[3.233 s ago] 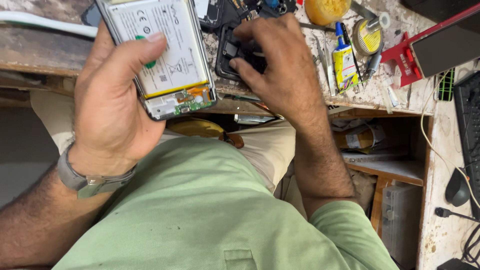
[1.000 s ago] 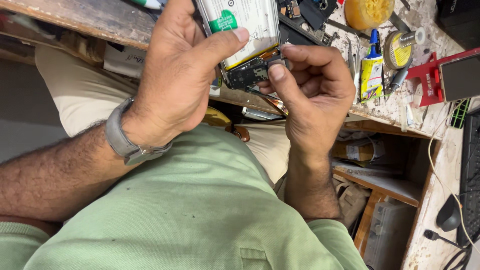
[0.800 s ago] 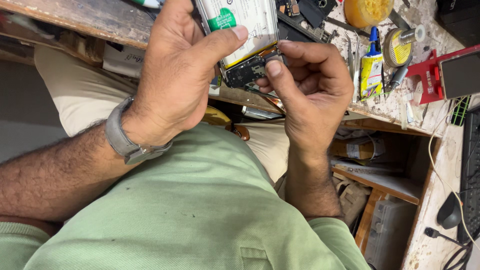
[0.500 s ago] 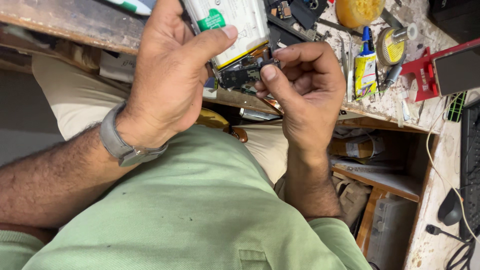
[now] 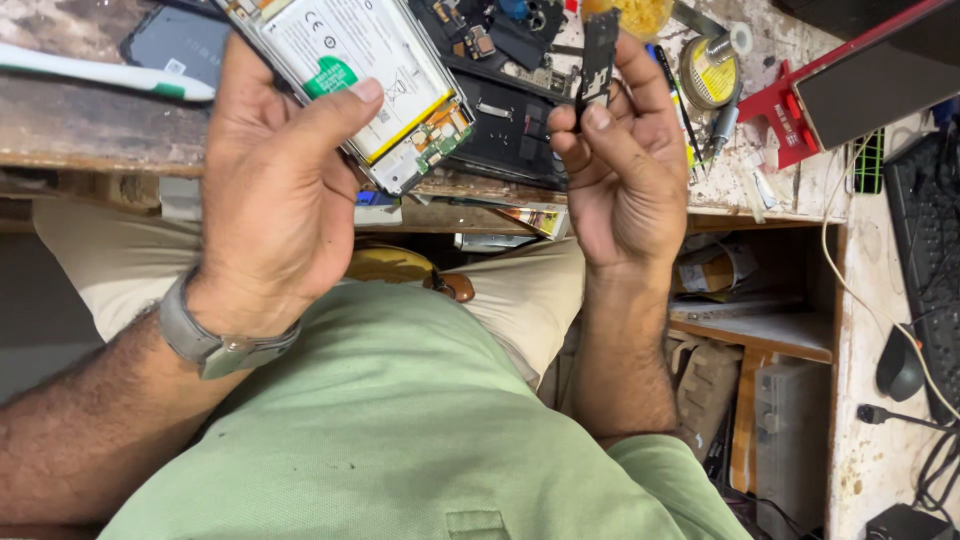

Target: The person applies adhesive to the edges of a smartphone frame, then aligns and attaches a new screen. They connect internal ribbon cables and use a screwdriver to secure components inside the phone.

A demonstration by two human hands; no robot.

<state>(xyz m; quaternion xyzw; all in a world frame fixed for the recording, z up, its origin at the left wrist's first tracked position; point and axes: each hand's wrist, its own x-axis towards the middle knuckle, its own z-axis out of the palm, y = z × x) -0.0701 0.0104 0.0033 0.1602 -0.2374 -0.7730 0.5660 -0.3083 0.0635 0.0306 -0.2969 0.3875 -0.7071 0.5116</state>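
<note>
At upper centre, the left hand [image 5: 275, 190] clamps one opened phone [image 5: 365, 75], its white battery showing. The right hand [image 5: 625, 165] pinches one narrow black cover piece [image 5: 598, 55] upright at top centre. Behind them, the cluttered workbench [image 5: 60, 125] carries one solder reel [image 5: 712, 72] and one red stand [image 5: 785, 115]. Open room lies between both hands.

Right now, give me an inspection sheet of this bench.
Surface: worn wooden bench, stained.
Job's things: opened phone with white battery exposed; small black cover piece.
Clutter: tape roll, red stand, yellow bowl, black parts tray.
Grippers: left hand grips the phone; right hand pinches the black piece.
Cables: white cable, black leads.
Surroundings: keyboard, mouse, cluttered shelves.
</note>
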